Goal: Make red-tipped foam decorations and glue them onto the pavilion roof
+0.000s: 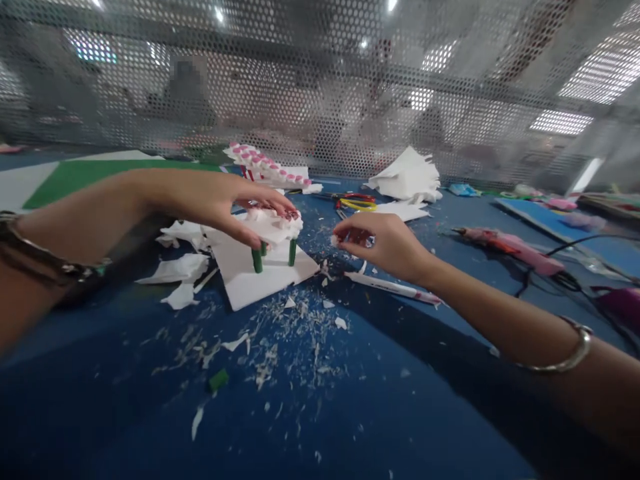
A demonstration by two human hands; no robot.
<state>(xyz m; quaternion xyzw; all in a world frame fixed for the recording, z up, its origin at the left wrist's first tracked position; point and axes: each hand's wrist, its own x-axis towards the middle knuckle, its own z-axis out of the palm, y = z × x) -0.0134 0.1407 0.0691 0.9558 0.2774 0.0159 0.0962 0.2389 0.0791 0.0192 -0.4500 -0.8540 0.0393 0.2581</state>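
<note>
A small model (273, 230) with a bumpy white top and green peg legs stands on a square white board (245, 280). My left hand (215, 203) reaches over it from the left. Its thumb lies along the near edge of the white top and its fingers curve over the far side, where reddish bits show. To the right, apart from the model, my right hand (385, 243) is closed in a pinch on a small white scrap (335, 240). Below that hand a white marker-like pen (390, 285) lies on the blue table.
White shavings (270, 363) and a green scrap (219, 381) litter the blue table. Scissors (355, 201) with red and yellow handles lie behind. Torn white sheets (407, 177) stand farther back. A pink corded tool (515, 248) lies right. Perforated mesh (320, 87) rises behind.
</note>
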